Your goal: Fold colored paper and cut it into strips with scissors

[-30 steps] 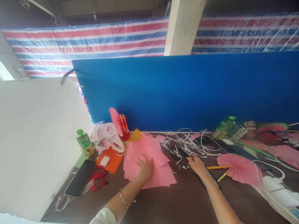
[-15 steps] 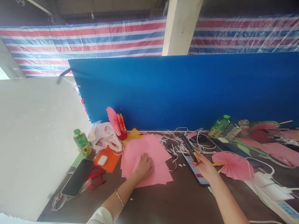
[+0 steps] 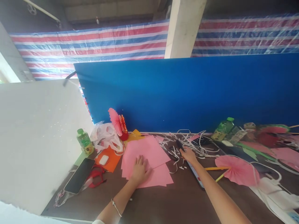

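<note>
My left hand (image 3: 139,171) lies flat on a loose stack of pink paper sheets (image 3: 158,155), fingers apart, holding nothing. My right hand (image 3: 188,155) is closed on a long black tool (image 3: 179,144) with a yellow-orange part; its exact kind is not clear. The tool's dark end points away from me, toward white paper scraps and cords. Under my right wrist lies a phone (image 3: 195,174) with a lit screen, partly hidden by my arm. To the right of that arm sits a pleated pink paper fan (image 3: 238,171) with yellow sticks.
On the left are a dark phone (image 3: 79,175), red-handled scissors (image 3: 96,176), orange paper (image 3: 112,163) with a white case, a plastic bag (image 3: 104,137) and a green-capped bottle (image 3: 84,142). White cables and a power strip (image 3: 271,202) lie right. A blue partition (image 3: 187,93) stands behind.
My right hand has moved forward and left with the black tool, lowering it toward the scraps. My left hand has slid slightly left on the pink paper, its fingers more stretched out.
</note>
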`<move>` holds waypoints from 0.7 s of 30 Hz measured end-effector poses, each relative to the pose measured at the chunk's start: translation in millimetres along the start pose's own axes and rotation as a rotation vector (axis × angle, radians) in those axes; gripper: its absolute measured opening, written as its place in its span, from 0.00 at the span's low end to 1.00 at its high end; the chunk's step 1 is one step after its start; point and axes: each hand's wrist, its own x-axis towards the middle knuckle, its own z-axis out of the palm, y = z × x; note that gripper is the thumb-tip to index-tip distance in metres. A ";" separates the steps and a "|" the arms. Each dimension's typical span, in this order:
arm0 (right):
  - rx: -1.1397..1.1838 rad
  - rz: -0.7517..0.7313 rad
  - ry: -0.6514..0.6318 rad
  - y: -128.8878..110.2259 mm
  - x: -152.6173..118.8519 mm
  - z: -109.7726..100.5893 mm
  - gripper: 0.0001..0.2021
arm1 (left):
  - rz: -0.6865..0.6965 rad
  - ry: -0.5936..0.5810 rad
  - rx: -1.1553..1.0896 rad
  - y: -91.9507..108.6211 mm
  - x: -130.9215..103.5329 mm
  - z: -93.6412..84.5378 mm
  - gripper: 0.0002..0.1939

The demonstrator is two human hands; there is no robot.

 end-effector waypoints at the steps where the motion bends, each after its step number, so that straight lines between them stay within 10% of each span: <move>1: -0.131 -0.048 -0.010 -2.5 0.3 0.6 0.07 | -0.008 0.012 -0.009 0.3 -1.1 -1.7 0.27; 10: -1.029 -0.432 -0.291 -20.0 -0.7 32.4 0.14 | -0.028 0.049 -0.044 2.7 -4.2 -10.4 0.23; 21: -1.282 -0.475 -0.420 -35.0 7.8 40.5 0.08 | -0.022 0.059 -0.097 -0.2 -3.6 -6.3 0.26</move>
